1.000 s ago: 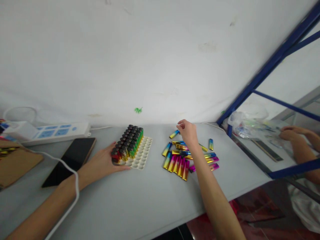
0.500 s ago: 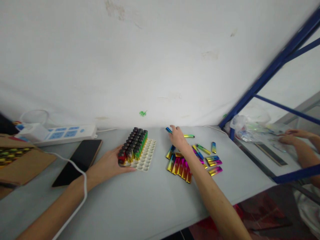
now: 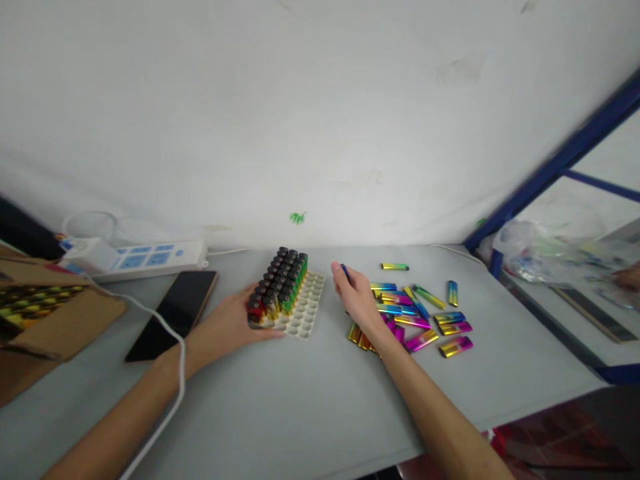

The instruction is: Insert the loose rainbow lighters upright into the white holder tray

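My left hand (image 3: 239,320) grips the near left corner of a pale tray (image 3: 306,312) with oval hollows, its thumb along the front edge and its fingers behind. Rows of black-topped flat tubes (image 3: 281,277), in red, gold and green, stand upright in the tray's left part; hollows show on the right. Closed round a small blue tube (image 3: 345,271), my right hand (image 3: 356,293) is above the table between the tray and a loose pile of glossy, colour-graded flat tubes (image 3: 400,310). Most of the held tube is hidden by the fingers.
On the left lie a dark phone (image 3: 173,313), a white power strip (image 3: 155,259) and an open cardboard box (image 3: 95,317) of similar tubes. A white cable (image 3: 181,363) crosses my left forearm. Blue frame bars (image 3: 535,190) and plastic bags (image 3: 530,250) stand right, near another person's hand (image 3: 629,279).
My right hand has lifted back from the pile with the blue tube, turning it more upright. My left hand stays on the tray. The view has shifted a little.
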The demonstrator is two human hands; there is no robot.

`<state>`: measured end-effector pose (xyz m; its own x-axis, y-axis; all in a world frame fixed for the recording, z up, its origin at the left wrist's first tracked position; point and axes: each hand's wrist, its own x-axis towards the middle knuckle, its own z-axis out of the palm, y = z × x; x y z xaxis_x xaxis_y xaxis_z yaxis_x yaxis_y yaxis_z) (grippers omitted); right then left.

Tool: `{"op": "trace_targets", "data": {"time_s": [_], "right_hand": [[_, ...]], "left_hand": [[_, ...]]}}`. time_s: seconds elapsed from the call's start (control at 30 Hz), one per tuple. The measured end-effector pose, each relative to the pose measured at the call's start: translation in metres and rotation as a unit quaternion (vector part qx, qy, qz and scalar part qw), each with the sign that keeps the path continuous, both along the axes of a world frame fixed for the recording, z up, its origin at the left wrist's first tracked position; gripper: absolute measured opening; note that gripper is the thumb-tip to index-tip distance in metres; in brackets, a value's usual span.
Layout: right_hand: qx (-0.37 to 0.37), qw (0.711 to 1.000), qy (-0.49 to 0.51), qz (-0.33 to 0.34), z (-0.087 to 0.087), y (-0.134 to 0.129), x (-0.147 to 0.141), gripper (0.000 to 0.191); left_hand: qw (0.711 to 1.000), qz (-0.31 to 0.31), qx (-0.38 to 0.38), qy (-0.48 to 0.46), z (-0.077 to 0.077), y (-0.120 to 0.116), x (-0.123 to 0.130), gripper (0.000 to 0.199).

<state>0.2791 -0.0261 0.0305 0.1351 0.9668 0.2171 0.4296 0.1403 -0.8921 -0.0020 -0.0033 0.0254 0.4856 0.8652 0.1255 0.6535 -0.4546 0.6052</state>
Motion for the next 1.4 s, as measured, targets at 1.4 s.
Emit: {"op": "trace_targets", "data": {"time_s": [1.4], "right_hand": [[0.078,0.997,0.000,0.028,-0.004,0.022,0.005,0.032]], "left_hand": [[0.998,-0.038,0.017,-0.050,-0.001,-0.001,0.001,0.088]]}}
